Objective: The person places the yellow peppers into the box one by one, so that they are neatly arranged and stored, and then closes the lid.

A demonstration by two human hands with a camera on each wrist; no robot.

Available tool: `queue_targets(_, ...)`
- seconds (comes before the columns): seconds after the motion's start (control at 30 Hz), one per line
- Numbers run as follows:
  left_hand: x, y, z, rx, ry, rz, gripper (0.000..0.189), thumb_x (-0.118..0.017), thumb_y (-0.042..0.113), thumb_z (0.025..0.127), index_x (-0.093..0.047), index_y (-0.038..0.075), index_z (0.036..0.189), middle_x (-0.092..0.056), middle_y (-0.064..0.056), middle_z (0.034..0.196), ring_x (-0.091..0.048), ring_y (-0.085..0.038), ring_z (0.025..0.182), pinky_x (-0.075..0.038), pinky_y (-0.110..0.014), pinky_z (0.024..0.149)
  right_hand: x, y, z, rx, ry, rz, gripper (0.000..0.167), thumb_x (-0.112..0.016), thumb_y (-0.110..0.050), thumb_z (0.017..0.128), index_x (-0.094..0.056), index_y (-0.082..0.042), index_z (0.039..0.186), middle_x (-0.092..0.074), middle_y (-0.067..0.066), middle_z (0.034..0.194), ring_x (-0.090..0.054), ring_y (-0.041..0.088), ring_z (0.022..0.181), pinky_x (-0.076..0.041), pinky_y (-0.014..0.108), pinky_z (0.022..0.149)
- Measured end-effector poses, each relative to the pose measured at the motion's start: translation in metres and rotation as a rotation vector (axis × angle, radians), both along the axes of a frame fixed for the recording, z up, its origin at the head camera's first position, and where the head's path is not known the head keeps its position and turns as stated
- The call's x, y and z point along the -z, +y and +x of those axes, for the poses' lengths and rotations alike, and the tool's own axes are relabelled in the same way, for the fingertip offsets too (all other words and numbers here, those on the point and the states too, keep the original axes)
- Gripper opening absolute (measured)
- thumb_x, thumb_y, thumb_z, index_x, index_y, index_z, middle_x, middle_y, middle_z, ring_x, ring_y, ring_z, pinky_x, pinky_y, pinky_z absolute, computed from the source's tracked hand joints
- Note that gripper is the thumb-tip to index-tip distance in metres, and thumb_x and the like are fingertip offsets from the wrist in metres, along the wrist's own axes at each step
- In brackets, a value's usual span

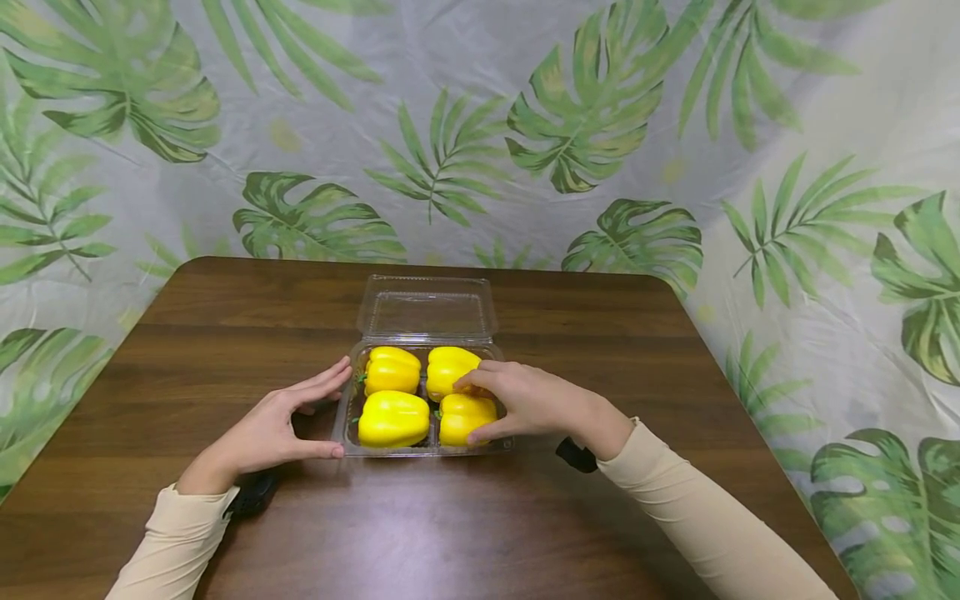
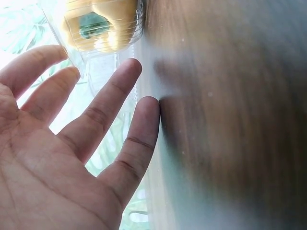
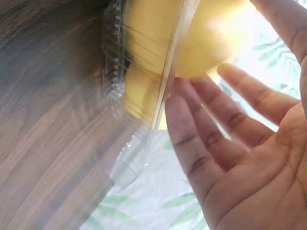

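Yellow bell peppers sit in two rows in a clear plastic clamshell box (image 1: pixel 433 455), its see-through lid (image 1: pixel 429 308) tipped back on the far side. My right hand (image 1: pixel 536 404) spans the near right bell pepper (image 1: pixel 463 417), thumb in front and fingers behind, inside the box. Behind it is the far right bell pepper (image 1: pixel 450 367). At the box's left wall, my left hand (image 1: pixel 281 421) has its fingers loosely extended, thumb by the near corner. The left wrist view shows a green stem (image 2: pixel 93 25) through the plastic. Two other peppers (image 1: pixel 392 419) fill the left side.
The box stands on a brown wooden table (image 1: pixel 600 333) with rounded far corners. Behind it hangs a pale cloth (image 1: pixel 465 50) printed with green leaves. Dark wrist straps (image 1: pixel 576 454) show below both hands.
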State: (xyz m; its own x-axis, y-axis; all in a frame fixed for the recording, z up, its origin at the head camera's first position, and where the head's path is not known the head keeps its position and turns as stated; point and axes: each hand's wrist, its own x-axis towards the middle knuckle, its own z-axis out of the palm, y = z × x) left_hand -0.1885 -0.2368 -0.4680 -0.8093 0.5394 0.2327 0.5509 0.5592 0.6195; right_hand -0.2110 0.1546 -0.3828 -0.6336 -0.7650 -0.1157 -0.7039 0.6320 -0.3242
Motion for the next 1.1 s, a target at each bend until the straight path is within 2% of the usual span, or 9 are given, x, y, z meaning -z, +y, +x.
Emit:
queue_targets(0.17,0.001,0.000,-0.001,0.003,0.002,0.004,0.104,-0.097,0.041,0.079,-0.044,0.015,0.165,-0.038,-0.009,0.175,-0.068,-0.005,0.126,-0.060,-0.035,0.096,0.000,0.001,-0.001,-0.034,-0.006,-0.015,0.058,-0.081,-0.040,0.098,-0.066,-0.011,0.145,-0.067,0.003,0.138,-0.064,0.016,0.117,-0.055,0.037,0.106)
queue_targets(0.4,0.000,0.001,0.000,-0.002,-0.003,0.000,0.104,-0.097,0.041,0.079,-0.044,0.015,0.165,-0.038,-0.009,0.175,-0.068,-0.005,0.127,-0.061,-0.037,0.097,0.001,0.000,0.000,-0.032,-0.007,-0.013,0.057,-0.080,-0.038,0.098,-0.066,-0.010,0.146,-0.067,0.006,0.141,-0.064,0.021,0.126,-0.054,0.041,0.112)
queue_targets(0.67,0.002,0.002,-0.001,0.004,0.002,0.011,0.103,-0.097,0.040,0.079,-0.045,0.014,0.165,-0.039,-0.010,0.174,-0.070,-0.009,0.126,-0.060,-0.036,0.095,0.006,-0.001,0.001,-0.041,0.032,-0.057,0.048,-0.079,-0.034,0.099,-0.070,-0.009,0.138,-0.069,0.004,0.129,-0.064,0.017,0.106,-0.057,0.034,0.098)
queue_targets(0.87,0.003,0.003,-0.001,0.011,0.005,0.016,0.103,-0.096,0.040,0.080,-0.045,0.014,0.165,-0.039,-0.010,0.174,-0.071,-0.011,0.125,-0.060,-0.035,0.093,0.006,0.005,0.003,-0.021,-0.008,-0.073,0.057,-0.089,-0.031,0.090,-0.069,-0.007,0.137,-0.068,0.004,0.126,-0.063,0.021,0.099,-0.055,0.027,0.088)
queue_targets(1.1,-0.001,0.003,0.002,0.008,-0.006,0.020,0.103,-0.096,0.041,0.080,-0.044,0.014,0.165,-0.038,-0.009,0.175,-0.071,-0.012,0.125,-0.061,-0.036,0.094,0.013,0.004,0.004,-0.018,0.000,-0.080,0.059,-0.089,-0.031,0.090,-0.066,-0.007,0.139,-0.067,0.004,0.129,-0.062,0.016,0.105,-0.057,0.029,0.094)
